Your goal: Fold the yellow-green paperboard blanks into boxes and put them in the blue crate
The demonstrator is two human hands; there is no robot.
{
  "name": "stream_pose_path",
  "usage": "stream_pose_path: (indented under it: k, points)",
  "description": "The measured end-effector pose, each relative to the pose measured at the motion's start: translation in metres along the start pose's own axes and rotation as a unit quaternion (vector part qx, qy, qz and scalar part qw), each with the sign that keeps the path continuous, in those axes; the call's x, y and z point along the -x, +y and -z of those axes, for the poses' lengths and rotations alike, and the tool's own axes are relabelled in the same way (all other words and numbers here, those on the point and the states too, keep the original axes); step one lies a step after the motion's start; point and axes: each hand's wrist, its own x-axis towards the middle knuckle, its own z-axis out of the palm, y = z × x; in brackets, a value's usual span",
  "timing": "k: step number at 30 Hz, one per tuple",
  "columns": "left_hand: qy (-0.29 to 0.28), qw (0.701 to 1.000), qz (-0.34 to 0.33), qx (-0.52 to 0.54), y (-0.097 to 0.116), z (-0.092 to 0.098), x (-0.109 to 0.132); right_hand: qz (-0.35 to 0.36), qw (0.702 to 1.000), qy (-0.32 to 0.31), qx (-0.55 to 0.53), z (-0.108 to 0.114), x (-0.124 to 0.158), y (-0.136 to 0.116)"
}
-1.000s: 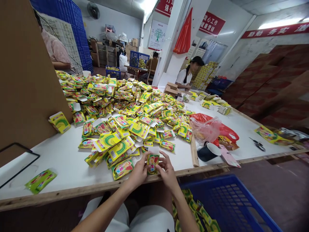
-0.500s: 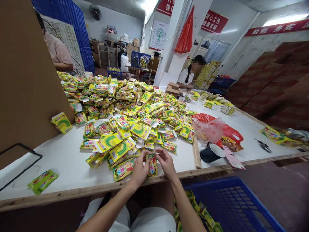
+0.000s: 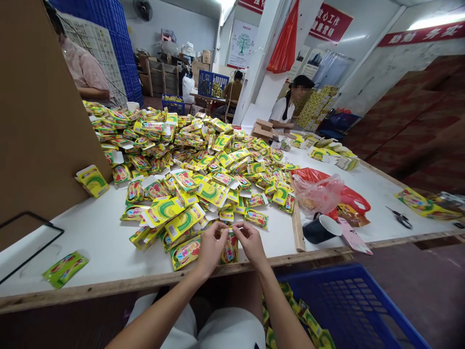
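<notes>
My left hand [image 3: 209, 247] and my right hand [image 3: 250, 241] meet at the near edge of the white table [image 3: 101, 242]. Both pinch the top of one small yellow-green packet box [image 3: 229, 248], held upright between them, with fingers closed on its top flap. Just beyond lies a big heap of the same yellow-green packets [image 3: 189, 160], several with open white flaps. A loose packet [image 3: 185, 252] lies beside my left hand.
A blue plastic crate [image 3: 345, 310] with several packets stands below the table at right. A dark cup [image 3: 319, 229], a red and clear bag [image 3: 319, 191], scissors [image 3: 399, 217] and a wooden strip [image 3: 298, 225] lie right. Brown cardboard [image 3: 39, 116] stands left. Other people sit behind.
Both hands have slid up from the packet's sides to its top, and the white flap that stood up has been folded down. The camera tilted slightly.
</notes>
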Motion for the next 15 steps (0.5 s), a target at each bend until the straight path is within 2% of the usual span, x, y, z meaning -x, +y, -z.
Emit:
stream_pose_path:
  k: [7, 9, 11, 13, 14, 15]
  points:
    - [-0.047, 0.998, -0.026, 0.041, -0.006, 0.006, 0.010, -0.004, 0.997, -0.016, -0.071, -0.007, 0.011, 0.007]
    - [-0.046, 0.998, -0.044, 0.031, -0.002, 0.008, 0.015, -0.009, 0.996, -0.015, -0.085, -0.005, 0.016, 0.005]
    - [-0.033, 0.997, -0.059, 0.024, 0.015, 0.015, 0.020, -0.005, 0.998, 0.013, -0.056, 0.009, 0.023, -0.003]
    - [-0.035, 0.996, -0.068, 0.043, 0.045, 0.030, 0.028, -0.006, 0.998, 0.058, 0.020, 0.039, 0.033, -0.016]
    - [-0.054, 0.994, -0.070, 0.069, 0.064, 0.041, 0.032, -0.014, 0.994, 0.078, 0.070, 0.058, 0.039, -0.023]
    - [-0.095, 0.987, -0.077, 0.101, 0.084, 0.054, 0.037, -0.032, 0.988, 0.082, 0.123, 0.078, 0.044, -0.028]
